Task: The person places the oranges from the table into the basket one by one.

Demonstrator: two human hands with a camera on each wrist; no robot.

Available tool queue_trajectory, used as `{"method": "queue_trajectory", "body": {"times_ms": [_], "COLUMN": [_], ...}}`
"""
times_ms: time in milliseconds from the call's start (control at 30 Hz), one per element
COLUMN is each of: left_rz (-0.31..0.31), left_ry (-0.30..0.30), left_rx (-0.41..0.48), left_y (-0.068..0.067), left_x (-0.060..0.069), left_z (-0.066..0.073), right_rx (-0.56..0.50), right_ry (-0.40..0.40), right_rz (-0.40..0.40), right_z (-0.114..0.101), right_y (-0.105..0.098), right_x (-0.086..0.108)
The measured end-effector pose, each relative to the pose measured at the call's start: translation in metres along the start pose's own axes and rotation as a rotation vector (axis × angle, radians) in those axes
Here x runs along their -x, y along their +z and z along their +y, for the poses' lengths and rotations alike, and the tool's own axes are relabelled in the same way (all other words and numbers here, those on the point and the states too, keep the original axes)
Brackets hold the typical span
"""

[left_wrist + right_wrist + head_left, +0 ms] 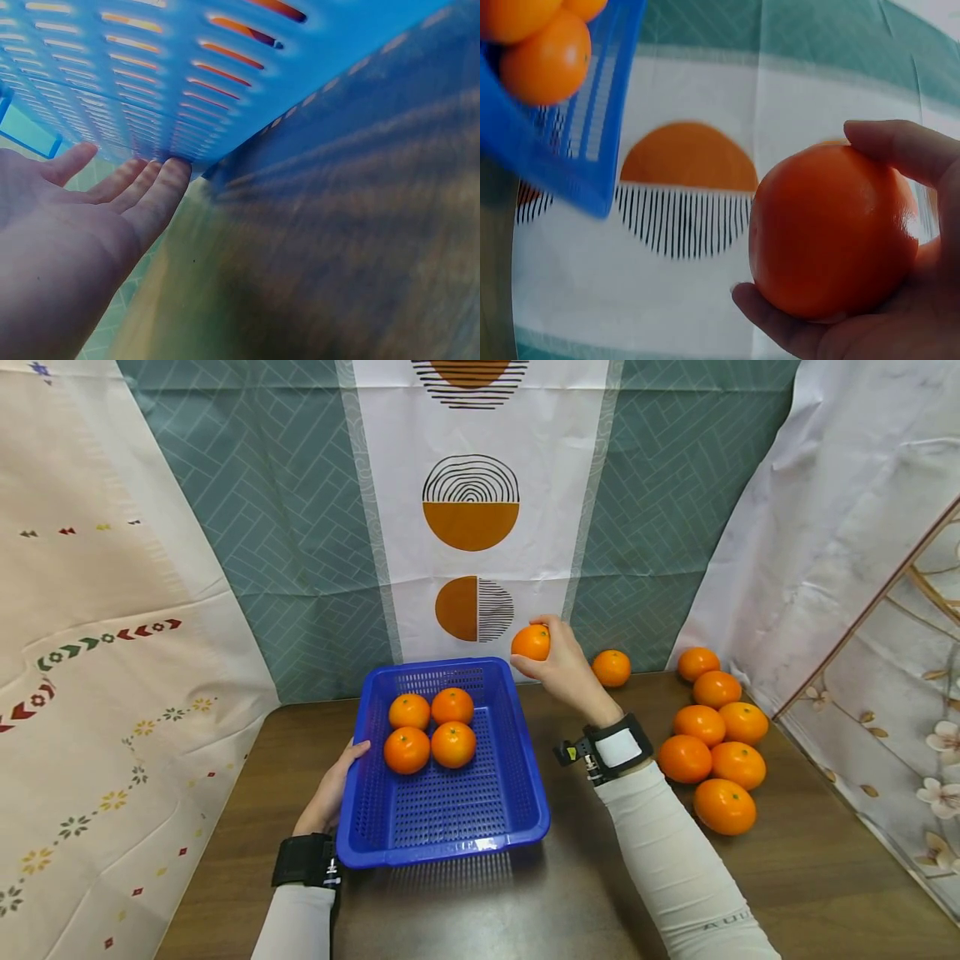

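A blue plastic basket (468, 814) with slotted walls sits on the table, several oranges (453, 744) grouped in its far left part. My left hand (330, 789) holds its left side, a thumb over the rim. In the left wrist view the fingers (154, 199) lie against the outer slotted wall. My right hand (561, 667) grips a single orange (531, 642) in the air, just beyond the basket's far right corner. The right wrist view shows thumb and fingers around this orange (829, 232), with the basket's edge (604, 161) to the left.
Loose oranges (722, 806) cluster on the right side of the brown table (817, 877). One orange (611, 668) stands apart near the back, behind the right wrist. Patterned cloth (300, 527) hangs along the back and both sides.
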State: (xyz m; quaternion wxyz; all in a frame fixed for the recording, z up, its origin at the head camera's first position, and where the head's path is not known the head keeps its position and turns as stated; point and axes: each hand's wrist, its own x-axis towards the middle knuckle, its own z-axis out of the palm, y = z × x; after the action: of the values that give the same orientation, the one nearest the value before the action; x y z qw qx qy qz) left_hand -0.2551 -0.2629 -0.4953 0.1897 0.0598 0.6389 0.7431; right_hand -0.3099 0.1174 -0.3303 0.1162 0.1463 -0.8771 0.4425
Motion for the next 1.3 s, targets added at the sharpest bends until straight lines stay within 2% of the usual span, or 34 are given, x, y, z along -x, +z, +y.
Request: {"method": "queue_trajectory", "body": {"times_ms": [133, 367, 567, 800, 1100, 1300], "left_rz": [0.01, 0.014, 0.0, -0.007, 0.003, 0.004], "left_ry": [-0.008, -0.016, 0.001, 0.011, 0.007, 0.009], "left_rx": [0.004, 0.004, 0.003, 0.01, 0.003, 0.0], "left_y": [0.0, 0.001, 0.001, 0.002, 0.002, 0.002], "left_x": [-0.001, 0.0, 0.0, 0.0, 0.0, 0.0], "left_z": [0.001, 0.002, 0.001, 0.001, 0.0, 0.0], "right_rx": [0.002, 0.028, 0.069, 0.124, 0.172, 0.192], "right_ry": [-0.061, -0.095, -0.148, -0.178, -0.272, -0.357], "right_rz": [-0.045, -0.101, -0.166, -0.278, -0.44, -0.5], "right_z": [-0.011, -0.023, -0.03, -0.037, -0.028, -0.02], "right_y": [0.014, 0.037, 0.06, 0.085, 0.117, 0.134], "right_x": [-0.001, -0.002, 0.001, 0.007, 0.016, 0.021]}}
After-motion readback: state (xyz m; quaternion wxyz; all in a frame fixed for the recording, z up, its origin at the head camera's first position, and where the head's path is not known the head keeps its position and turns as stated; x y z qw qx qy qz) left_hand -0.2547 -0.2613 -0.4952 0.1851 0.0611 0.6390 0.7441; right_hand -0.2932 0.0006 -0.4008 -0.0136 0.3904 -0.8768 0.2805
